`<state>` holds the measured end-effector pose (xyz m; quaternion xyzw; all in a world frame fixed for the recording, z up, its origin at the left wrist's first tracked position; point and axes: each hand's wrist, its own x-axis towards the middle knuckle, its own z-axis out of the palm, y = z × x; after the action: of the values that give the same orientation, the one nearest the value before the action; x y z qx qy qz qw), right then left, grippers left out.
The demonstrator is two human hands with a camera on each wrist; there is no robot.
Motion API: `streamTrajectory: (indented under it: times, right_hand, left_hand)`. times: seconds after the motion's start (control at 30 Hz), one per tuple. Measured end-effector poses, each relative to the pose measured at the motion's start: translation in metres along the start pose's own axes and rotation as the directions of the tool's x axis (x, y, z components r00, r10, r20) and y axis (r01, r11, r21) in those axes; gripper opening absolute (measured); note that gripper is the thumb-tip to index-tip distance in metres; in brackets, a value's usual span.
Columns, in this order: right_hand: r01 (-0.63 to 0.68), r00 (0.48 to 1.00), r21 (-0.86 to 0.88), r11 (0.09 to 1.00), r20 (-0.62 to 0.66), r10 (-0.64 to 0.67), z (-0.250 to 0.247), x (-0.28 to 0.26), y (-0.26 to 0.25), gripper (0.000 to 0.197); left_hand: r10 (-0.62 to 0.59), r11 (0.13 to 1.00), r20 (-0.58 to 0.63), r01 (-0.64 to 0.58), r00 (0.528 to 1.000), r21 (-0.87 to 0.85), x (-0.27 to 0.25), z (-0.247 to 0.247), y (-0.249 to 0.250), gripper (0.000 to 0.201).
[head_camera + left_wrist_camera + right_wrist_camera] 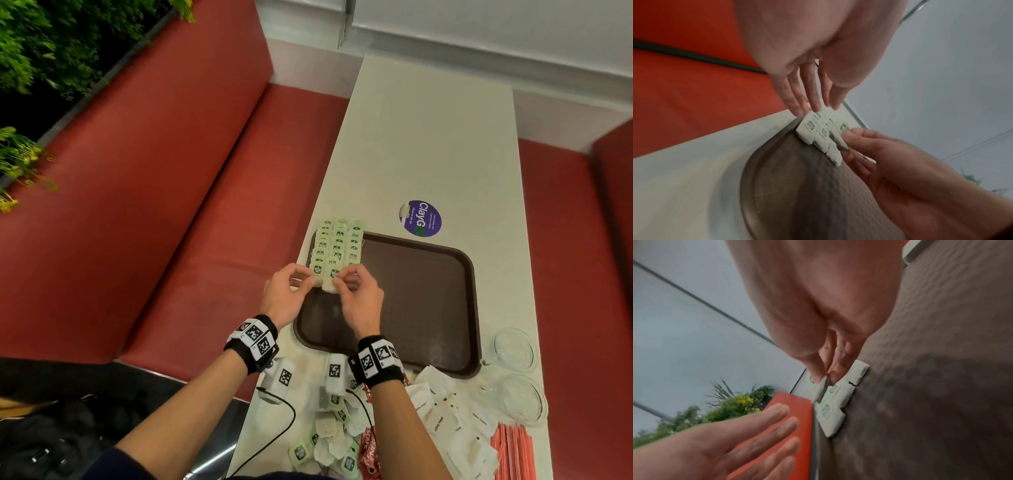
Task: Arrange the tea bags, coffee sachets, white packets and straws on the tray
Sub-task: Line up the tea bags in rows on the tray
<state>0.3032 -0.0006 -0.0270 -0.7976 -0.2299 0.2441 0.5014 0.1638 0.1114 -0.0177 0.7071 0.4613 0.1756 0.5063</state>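
I see my right hand [830, 363] pinching a tea bag [820, 390] edge-up, long axis along the tray's [428, 291] rows, left hand's [748, 434] fingers straight; only the head view shows three rows.

Tea bags [337, 245] sit in three overlapping rows on the tray's [428, 291] far left corner. Nearer, off the tray's near edge: loose tea bags [329, 442] left, coffee sachets [368, 452] next, white packets [452, 421] beside, straws [512, 452] rightmost.
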Motion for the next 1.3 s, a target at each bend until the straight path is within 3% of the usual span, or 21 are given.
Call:
streamTrajectory:
  times: [0.07,0.17,0.53,0.67,0.77,0.87,1.0,1.1,1.3]
  right_hand:
    - [-0.031,0.998,-0.044,0.999,-0.057,0.028,0.003,0.009,0.007,0.018]
    - [-0.015,0.999,-0.119,0.993,-0.041,0.01,0.012,0.019,0.01,0.018]
    - [0.097,0.995,-0.407,0.908,0.033,-0.091,0.024,0.023,0.012,0.014]
    - [0.14,0.986,-0.437,0.889,0.139,-0.087,0.027,0.03,0.014,0.031]
    - [0.117,0.985,-0.431,0.895,0.162,-0.051,0.029,0.034,0.016,0.032]
    - [0.126,0.99,-0.421,0.898,0.116,-0.085,0.027,0.034,0.016,0.033]
    - [0.046,0.995,-0.429,0.902,-0.056,-0.078,0.015,0.036,0.022,0.037]
    - [0.002,0.999,-0.446,0.895,-0.032,-0.018,0.012,0.038,0.027,0.038]
    - [0.05,0.998,-0.408,0.912,-0.003,-0.056,-0.009,0.028,0.015,0.037]
  left_hand:
    - [-0.009,0.996,-0.039,0.013,0.999,0.087,0.002,-0.001,-0.008,0.01]
    - [-0.029,0.979,-0.032,0.034,0.999,0.199,0.002,-0.001,-0.019,0.017]
    - [-0.065,0.969,0.058,0.049,0.996,0.244,0.0,0.003,-0.033,0.027]
    - [-0.072,0.97,0.062,0.056,0.995,0.236,-0.001,0.003,-0.034,0.029]
    - [-0.078,0.971,0.064,0.061,0.995,0.23,-0.001,0.003,-0.034,0.031]
    - [-0.08,0.97,0.07,0.062,0.994,0.235,-0.001,0.003,-0.034,0.033]
    - [-0.085,0.969,0.085,0.063,0.993,0.237,-0.003,0.002,-0.036,0.038]
    - [-0.085,0.967,0.088,0.06,0.992,0.247,-0.005,0.003,-0.035,0.04]
    - [-0.027,0.967,0.099,0.0,0.995,0.256,-0.017,-0.005,-0.024,0.04]
